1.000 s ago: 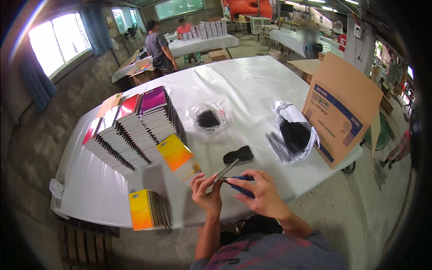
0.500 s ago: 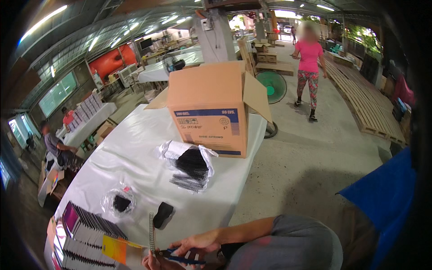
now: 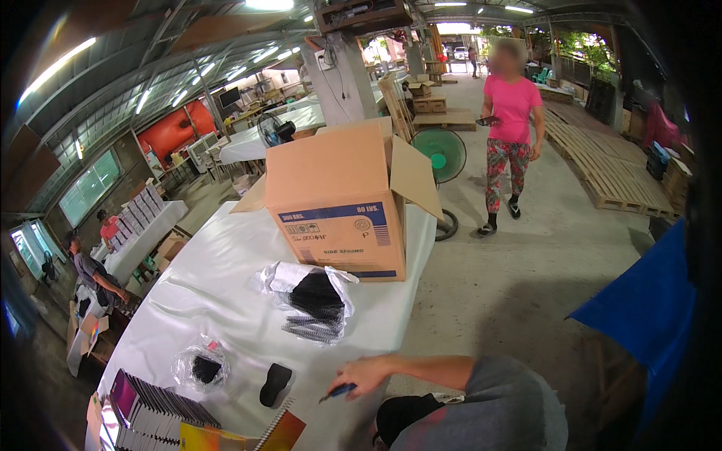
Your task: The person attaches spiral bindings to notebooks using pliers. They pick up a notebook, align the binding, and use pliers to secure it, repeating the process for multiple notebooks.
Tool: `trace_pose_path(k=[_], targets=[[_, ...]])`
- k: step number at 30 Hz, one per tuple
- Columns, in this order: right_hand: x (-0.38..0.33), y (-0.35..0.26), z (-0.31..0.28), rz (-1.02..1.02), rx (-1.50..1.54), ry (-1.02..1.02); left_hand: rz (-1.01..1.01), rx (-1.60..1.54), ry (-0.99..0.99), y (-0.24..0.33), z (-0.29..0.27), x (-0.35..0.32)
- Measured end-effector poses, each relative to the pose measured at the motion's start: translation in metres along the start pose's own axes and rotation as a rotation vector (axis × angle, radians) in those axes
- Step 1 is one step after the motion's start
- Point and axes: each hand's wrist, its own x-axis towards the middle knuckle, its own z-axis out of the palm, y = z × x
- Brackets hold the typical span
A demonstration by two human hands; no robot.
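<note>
My right hand (image 3: 364,375) is closed around blue-handled pliers (image 3: 338,392), just above the white-covered table near its right edge. To the left of it is a notebook with an orange-yellow cover (image 3: 283,431) and a metal spiral along its edge, cut off by the lower rim of the picture. My left hand is out of sight. A black, waisted object (image 3: 275,384) lies beyond the notebook. At the lower left are stacked spiral-bound notebooks (image 3: 167,402). Farther off, a plastic bag holds many black spiral coils (image 3: 314,299).
An open cardboard box (image 3: 338,195) stands at the table's far end. A small clear bag with black contents (image 3: 205,368) lies left. A person in a pink top (image 3: 513,109) walks on the right, near a green fan (image 3: 439,155) and wooden pallets (image 3: 609,165). Blue sheeting (image 3: 639,301) hangs at right.
My right hand and the pliers have moved away from the spiral, to the right and farther out. My left hand has dropped out of view. The person in pink has come nearer.
</note>
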Motion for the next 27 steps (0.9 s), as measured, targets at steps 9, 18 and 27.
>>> trace_pose_path(k=[9,18,27], targets=[[0.053,-0.01,0.041,0.078,-0.287,0.439,0.319,0.286,0.146,-0.113,-0.026,-0.016],[0.08,-0.063,0.088,-0.507,1.305,0.172,-0.423,-0.08,-0.044,0.004,-0.042,-0.01],[0.109,-0.109,0.08,-0.498,1.182,0.259,-0.146,0.324,-0.102,0.054,-0.111,0.0]])
